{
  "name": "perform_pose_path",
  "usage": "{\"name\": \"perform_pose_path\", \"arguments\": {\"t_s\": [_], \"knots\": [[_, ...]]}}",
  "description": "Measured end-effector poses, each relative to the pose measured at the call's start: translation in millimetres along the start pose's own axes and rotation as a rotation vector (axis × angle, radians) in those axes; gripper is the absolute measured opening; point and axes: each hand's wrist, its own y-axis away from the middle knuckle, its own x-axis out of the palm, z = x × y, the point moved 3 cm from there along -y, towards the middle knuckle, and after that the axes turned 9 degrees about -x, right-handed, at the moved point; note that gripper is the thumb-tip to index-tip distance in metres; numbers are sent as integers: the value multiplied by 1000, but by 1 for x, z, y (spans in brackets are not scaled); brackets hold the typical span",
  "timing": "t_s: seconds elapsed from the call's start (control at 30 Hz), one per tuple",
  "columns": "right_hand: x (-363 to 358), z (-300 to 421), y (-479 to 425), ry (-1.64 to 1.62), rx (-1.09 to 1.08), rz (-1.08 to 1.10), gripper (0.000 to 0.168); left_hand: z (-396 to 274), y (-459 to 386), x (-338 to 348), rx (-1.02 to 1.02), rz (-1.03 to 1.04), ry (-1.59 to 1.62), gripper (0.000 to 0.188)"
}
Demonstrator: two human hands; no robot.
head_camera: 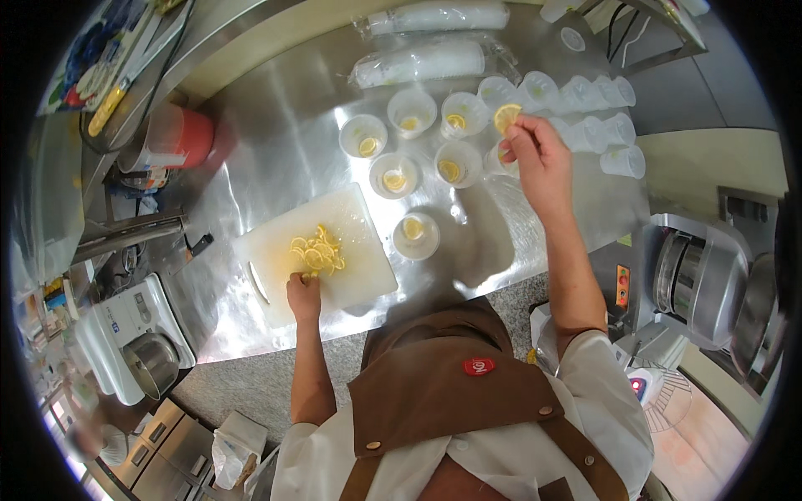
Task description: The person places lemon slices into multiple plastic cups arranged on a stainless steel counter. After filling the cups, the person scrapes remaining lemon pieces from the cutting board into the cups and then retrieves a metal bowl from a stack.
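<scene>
Between the fingertips of my right hand (540, 153) is a lemon slice (507, 116), held over the plastic cups. My left hand (304, 297) pinches another lemon slice (311, 274) at the near edge of a pile of lemon slices (318, 249). That pile lies on a white cutting board (357, 219). Several translucent plastic cups stand beyond the board, lemon visible inside some, such as the nearest cup (416, 245) and a cup farther left (363, 136). My right hand partly hides one cup (498, 164) below it.
More cups (589, 134) line the right of the steel table (276, 144). Wrapped cup stacks (420, 62) lie at the back. A red container (182, 136), a black-handled knife (200, 245) and a stand mixer (135, 338) are on the left. Metal equipment (702, 282) stands right.
</scene>
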Motion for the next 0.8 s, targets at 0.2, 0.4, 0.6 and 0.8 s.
{"name": "perform_pose_path", "arguments": {"t_s": [0.2,0.4,0.6,0.8], "knots": [[-28,-20,-49,87,-54,-37,15,-7,0,-5,-82,92,12,25],[-43,-58,-76,342,-277,-2,17,3,10,-4,-314,135,194,19],[-43,-123,-96,449,-184,196,24,-33,34,-29,-400,96,382,16],[-47,-102,-97,197,-15,149,28,-49,51,-54,-428,50,517,15]]}}
